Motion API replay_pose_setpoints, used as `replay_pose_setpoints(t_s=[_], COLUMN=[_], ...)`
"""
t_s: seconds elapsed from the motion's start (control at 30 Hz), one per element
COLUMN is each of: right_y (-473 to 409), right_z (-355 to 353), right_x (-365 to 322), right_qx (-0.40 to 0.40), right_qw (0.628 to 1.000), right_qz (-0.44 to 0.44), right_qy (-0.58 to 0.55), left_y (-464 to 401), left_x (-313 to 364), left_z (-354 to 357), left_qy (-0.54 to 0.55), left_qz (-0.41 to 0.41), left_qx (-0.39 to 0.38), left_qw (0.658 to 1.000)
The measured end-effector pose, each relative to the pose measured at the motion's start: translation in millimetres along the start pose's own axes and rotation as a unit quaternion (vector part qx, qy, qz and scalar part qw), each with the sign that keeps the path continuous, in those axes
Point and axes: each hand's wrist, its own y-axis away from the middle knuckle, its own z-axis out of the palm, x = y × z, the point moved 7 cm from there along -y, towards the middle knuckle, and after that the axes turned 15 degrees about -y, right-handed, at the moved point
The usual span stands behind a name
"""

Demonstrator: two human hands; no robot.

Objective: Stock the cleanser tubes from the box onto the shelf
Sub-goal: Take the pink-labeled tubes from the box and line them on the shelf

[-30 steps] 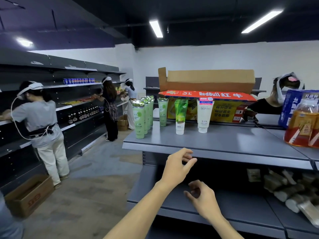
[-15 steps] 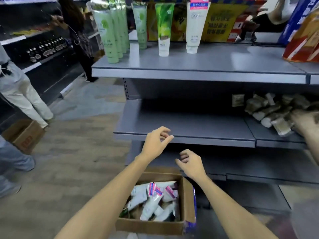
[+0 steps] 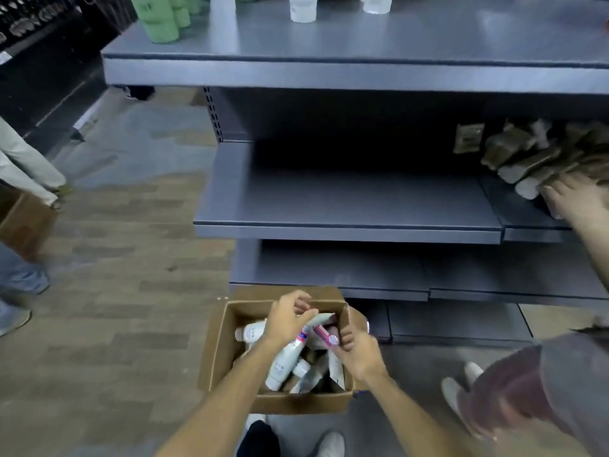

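An open cardboard box (image 3: 220, 344) stands on the floor at the foot of the grey shelf unit, holding several white cleanser tubes (image 3: 282, 362) lying loose. Both my hands are inside it. My left hand (image 3: 286, 319) is closed over the flat end of a white tube with a pink and blue band. My right hand (image 3: 360, 350) pinches the pink end of another tube (image 3: 324, 336). On the top shelf (image 3: 329, 47) stand green tubes (image 3: 161, 19) at the left and white tubes (image 3: 301, 9) further right, cut off by the frame's top edge.
The middle shelf (image 3: 329, 202) is bare on its left part. At its right, another person's hand (image 3: 575, 196) rests on brown packets (image 3: 527, 159); that person crouches close at my right (image 3: 543, 390). Legs (image 3: 26, 166) and another cardboard box (image 3: 23, 222) are at the left.
My view has tilted down from the top shelf to the floor box. Both hands dropped from in front of the shelves into the box and closed on tubes.
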Motion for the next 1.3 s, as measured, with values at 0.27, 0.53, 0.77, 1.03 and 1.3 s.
replay_pose_setpoints(t_s=[0.27, 0.53, 0.77, 1.03, 1.3], right_y=[8, 19, 17, 8, -4], right_z=[22, 35, 43, 41, 30], right_x=[35, 39, 46, 36, -5], right_qx=[-0.002, -0.014, -0.013, -0.018, -0.024], right_qw=[0.998, 0.994, 0.99, 0.989, 0.995], right_qz=[0.066, 0.105, 0.132, 0.141, 0.084], right_qy=[-0.015, -0.037, -0.043, -0.04, -0.043], left_y=[-21, -33, -38, -39, -43], left_x=[-38, -45, -49, -49, -19], left_z=[59, 97, 94, 59, 19], left_qy=[-0.114, -0.208, -0.222, -0.169, -0.204], left_qz=[-0.029, -0.003, 0.019, 0.0, 0.041], left_qx=[-0.105, -0.162, -0.14, -0.108, -0.094], left_qw=[0.988, 0.965, 0.965, 0.98, 0.974])
